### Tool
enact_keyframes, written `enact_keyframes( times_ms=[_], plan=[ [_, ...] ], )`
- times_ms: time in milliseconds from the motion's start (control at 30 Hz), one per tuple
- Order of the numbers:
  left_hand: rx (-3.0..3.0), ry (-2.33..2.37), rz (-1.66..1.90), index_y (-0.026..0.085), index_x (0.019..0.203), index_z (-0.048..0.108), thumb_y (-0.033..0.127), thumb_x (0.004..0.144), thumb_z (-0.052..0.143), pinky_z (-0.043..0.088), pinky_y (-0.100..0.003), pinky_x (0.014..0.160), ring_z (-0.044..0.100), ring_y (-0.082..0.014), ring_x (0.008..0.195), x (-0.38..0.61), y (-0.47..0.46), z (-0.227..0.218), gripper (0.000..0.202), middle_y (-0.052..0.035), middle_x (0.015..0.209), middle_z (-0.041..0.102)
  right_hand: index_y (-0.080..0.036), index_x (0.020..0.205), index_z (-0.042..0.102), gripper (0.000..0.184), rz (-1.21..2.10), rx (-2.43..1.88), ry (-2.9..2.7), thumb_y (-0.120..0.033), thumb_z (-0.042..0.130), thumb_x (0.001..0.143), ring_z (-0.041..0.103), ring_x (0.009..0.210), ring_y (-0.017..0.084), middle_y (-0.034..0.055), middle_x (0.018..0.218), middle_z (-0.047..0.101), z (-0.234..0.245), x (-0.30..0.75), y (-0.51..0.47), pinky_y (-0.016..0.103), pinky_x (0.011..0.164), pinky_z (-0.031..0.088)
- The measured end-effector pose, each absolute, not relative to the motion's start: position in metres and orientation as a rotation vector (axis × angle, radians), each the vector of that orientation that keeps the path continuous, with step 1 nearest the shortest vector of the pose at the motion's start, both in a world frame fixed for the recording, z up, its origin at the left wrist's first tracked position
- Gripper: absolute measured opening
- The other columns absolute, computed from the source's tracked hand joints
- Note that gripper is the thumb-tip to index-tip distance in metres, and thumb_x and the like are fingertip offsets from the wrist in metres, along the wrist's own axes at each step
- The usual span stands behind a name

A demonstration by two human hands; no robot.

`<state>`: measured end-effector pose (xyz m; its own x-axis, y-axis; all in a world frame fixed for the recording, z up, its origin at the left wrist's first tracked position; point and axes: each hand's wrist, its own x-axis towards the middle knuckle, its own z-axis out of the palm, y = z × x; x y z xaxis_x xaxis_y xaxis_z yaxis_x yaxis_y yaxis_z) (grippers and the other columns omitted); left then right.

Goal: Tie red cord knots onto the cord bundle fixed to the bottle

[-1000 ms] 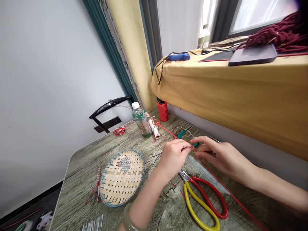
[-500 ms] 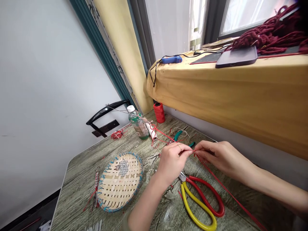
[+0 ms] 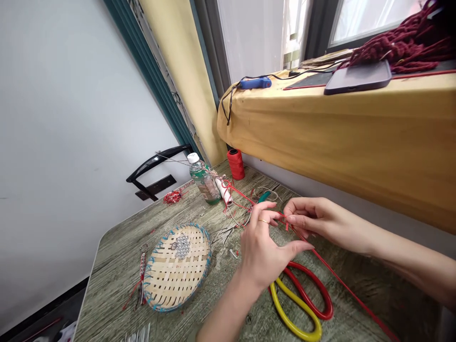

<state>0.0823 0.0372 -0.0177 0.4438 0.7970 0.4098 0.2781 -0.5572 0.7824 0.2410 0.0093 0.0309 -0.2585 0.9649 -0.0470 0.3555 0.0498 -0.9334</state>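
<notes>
The fingers of the right hand [image 3: 322,218] pinch a red cord [image 3: 342,282] beside a short dangling tail. The fingers of the left hand [image 3: 261,244] are spread; whether they touch the cord cannot be told. The cord extends past the hands to the lower right. It should handle as light, soft and limp; grip by fingertip pinch, close to the tail. Scissors [image 3: 327,297] lie on the worktop [image 3: 124,247], blades hidden; a woven tray [image 3: 178,278] sits farther left.
</notes>
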Motion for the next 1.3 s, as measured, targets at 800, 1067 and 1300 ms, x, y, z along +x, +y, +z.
enact_keyframes(
  times_ms=[800,1067,1300],
  plan=[
    [2.13,0.777,1.559,0.017,0.096,0.055,0.0,0.075,0.055,0.051,-0.023,0.068,0.062,-0.0107,0.073,0.09,0.052,-0.028,0.027,-0.0032,0.084,0.068,-0.012,0.074,0.052,0.021,1.836,-0.995,-1.489,-0.031,0.059,0.079,0.043,0.044,0.003,-0.002,0.052,0.052,0.017,0.272,0.049,0.014,0.043,0.034],
    [2.385,0.576,1.436,0.011,0.091,0.06,0.005,0.07,0.057,0.051,-0.033,0.068,0.056,-0.0172,0.076,0.089,0.053,-0.018,0.022,-0.0107,0.087,0.067,-0.011,0.075,0.052,0.018,1.931,-0.933,-1.446,-0.027,0.06,0.079,0.044,0.042,0.003,-0.002,0.052,0.054,0.008,0.276,0.049,0.012,0.04,0.034],
    [2.442,0.586,1.43,0.013,0.09,0.061,0.017,0.074,0.06,0.052,-0.032,0.065,0.056,-0.0165,0.073,0.093,0.049,-0.018,0.016,-0.0082,0.083,0.068,-0.012,0.074,0.052,0.019,1.902,-0.948,-1.476,-0.028,0.057,0.08,0.043,0.043,0.003,-0.0021,0.052,0.052,0.01,0.279,0.046,0.013,0.042,0.034]
  ],
)
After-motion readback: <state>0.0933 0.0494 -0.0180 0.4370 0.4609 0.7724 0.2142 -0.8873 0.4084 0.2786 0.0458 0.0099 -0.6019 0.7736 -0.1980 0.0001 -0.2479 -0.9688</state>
